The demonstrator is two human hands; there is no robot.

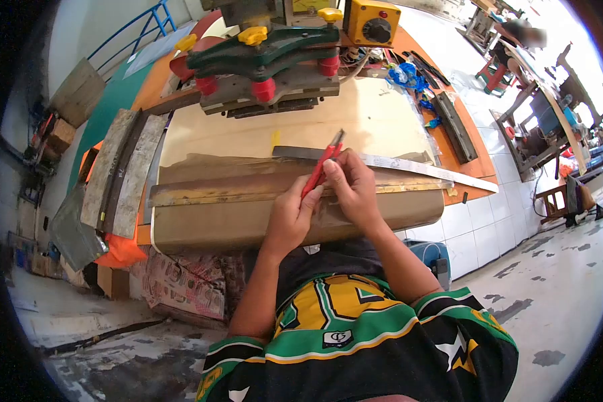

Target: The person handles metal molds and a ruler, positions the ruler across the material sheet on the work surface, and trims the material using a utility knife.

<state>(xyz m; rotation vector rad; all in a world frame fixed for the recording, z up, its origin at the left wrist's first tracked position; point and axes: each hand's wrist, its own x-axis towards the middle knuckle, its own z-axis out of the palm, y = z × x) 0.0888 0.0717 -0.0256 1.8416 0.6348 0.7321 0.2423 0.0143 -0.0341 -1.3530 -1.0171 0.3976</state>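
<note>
In front of my chest, both hands are together on a slim red-handled tool (320, 170) with a dark, narrow tip pointing up and away. Its exact kind I cannot make out. My left hand (289, 218) is closed round its lower end. The thumb and fingers of my right hand (355, 187) press on it higher up. Beneath the hands lies a brown sheet (214, 224) over a pale board (208, 130). A long worn bar (214, 191) lies across the sheet. Behind it, a metal ruler (409, 163) slants toward the right, partly hidden by my right hand.
A green press head (261, 60) with yellow knobs and red feet stands at the back, beside a yellow control box (372, 23). Worn metal-and-wood bars (124, 174) lie left; another bar (455, 127) and blue plastic (409, 77) lie right. A person (519, 33) is far right.
</note>
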